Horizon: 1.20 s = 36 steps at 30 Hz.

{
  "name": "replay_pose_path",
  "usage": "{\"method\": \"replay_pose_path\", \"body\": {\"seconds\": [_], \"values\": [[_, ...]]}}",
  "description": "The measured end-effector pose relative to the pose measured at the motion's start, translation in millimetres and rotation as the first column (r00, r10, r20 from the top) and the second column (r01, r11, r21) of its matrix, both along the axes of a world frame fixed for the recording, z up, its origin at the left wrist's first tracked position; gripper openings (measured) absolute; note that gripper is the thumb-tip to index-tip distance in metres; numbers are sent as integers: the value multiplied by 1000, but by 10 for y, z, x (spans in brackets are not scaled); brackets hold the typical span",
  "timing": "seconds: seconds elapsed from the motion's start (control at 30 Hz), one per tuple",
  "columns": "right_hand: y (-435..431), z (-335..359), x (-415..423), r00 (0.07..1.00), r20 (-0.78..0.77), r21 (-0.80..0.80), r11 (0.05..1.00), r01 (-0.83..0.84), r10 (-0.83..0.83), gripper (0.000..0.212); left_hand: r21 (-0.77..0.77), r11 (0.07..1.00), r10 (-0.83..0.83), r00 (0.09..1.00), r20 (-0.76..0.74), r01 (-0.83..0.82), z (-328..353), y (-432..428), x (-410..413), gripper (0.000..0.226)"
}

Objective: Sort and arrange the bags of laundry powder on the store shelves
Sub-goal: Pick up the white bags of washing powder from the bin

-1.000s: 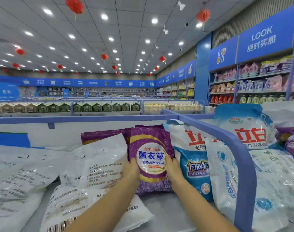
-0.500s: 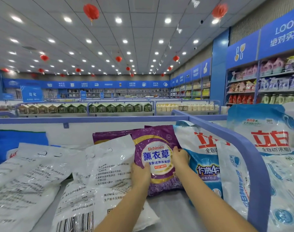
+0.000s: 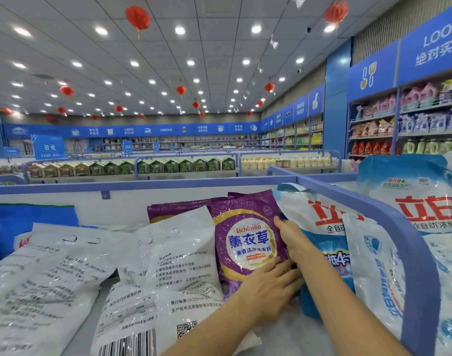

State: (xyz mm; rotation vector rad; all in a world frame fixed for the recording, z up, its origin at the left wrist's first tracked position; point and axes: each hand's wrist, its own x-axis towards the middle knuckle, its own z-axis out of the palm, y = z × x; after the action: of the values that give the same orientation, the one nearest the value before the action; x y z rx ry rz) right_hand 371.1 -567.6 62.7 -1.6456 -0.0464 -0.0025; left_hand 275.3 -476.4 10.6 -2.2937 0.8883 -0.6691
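Purple bag (image 3: 245, 235): laundry powder, "Eichimoo" label facing the camera, standing upright in the shelf bin near the back wall, slightly tilted.
Bag neighbours: its left edge is overlapped by the white printed bag (image 3: 178, 250); its right edge touches the blue-white bag (image 3: 320, 227); a second purple bag (image 3: 173, 213) stands behind it to the left.
Left hand (image 3: 268, 286): palm down on the lower right front of the purple bag, fingers fairly straight and a little spread, pressing flat; fingertips partly hidden under the right wrist.
Right hand (image 3: 294, 240): on the purple bag's right edge, wedged between it and the blue-white bag, fingers curled onto that edge and pinching it; fingertips mostly out of sight.
Barcode bag (image 3: 142, 317): white, lying flat at the front of the bin, print side up, just below the white printed bag.
Left pile (image 3: 39, 278): white bags lying flat and overlapping.
Blue rail (image 3: 399, 235): curved divider on the right side of the bin.
Beyond the rail: large blue-white bag (image 3: 420, 201), upright, red characters on the front.
Background: wall shelves (image 3: 412, 124) full of stock, red lanterns (image 3: 138, 18) on the ceiling.
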Motion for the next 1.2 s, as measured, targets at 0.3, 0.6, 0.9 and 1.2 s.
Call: {"method": "replay_pose_path", "body": {"seconds": [0.3,0.6,0.9,1.2], "values": [[128,-50,69,959,108,74,964,257,-264,26,-143,989,-52,986,-157,29,-164,49,115,58],[298,36,78,886,140,-149,875,460,-442,24,220,975,61,991,-116,-34,-135,83,61,44],[490,139,-171,823,531,-531,679,507,-199,74,127,991,52,983,-177,-29,-149,19,92,44],[448,-55,-394,785,608,-735,457,501,116,52,-398,917,-139,951,-274,19,232,660,-511,35]]}}
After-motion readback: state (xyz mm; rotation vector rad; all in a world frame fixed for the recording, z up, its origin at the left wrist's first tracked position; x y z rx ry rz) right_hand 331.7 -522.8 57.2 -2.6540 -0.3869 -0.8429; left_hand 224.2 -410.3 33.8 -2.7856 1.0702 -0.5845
